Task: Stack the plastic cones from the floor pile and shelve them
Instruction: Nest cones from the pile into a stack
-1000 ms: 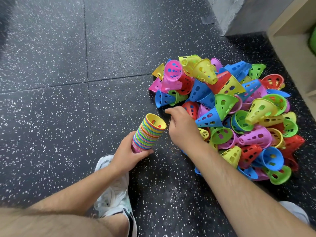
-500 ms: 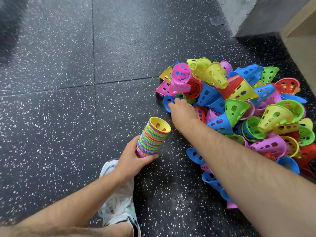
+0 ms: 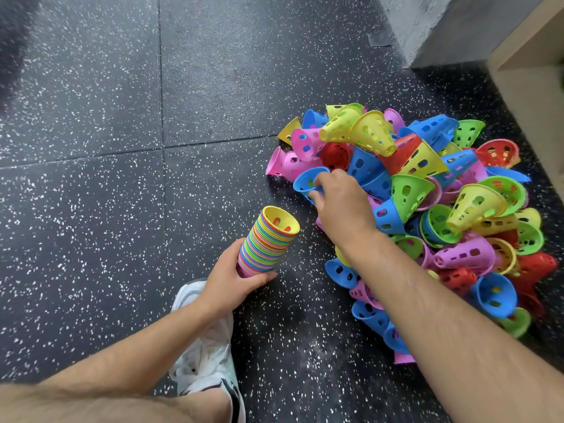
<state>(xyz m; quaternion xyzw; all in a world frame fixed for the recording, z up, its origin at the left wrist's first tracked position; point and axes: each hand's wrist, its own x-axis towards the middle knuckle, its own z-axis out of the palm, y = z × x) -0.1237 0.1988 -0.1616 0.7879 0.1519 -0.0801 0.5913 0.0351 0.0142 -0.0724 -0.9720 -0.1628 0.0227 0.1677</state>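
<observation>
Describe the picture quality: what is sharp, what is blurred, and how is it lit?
Head view: cone pile and stack sharp, evenly lit, soft shadows; same view, top-left floor corner dark and smeared; forearms loom large below, wide-angle stretch.

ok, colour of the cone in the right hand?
Blue. Right hand grips the cone; head view.
</observation>
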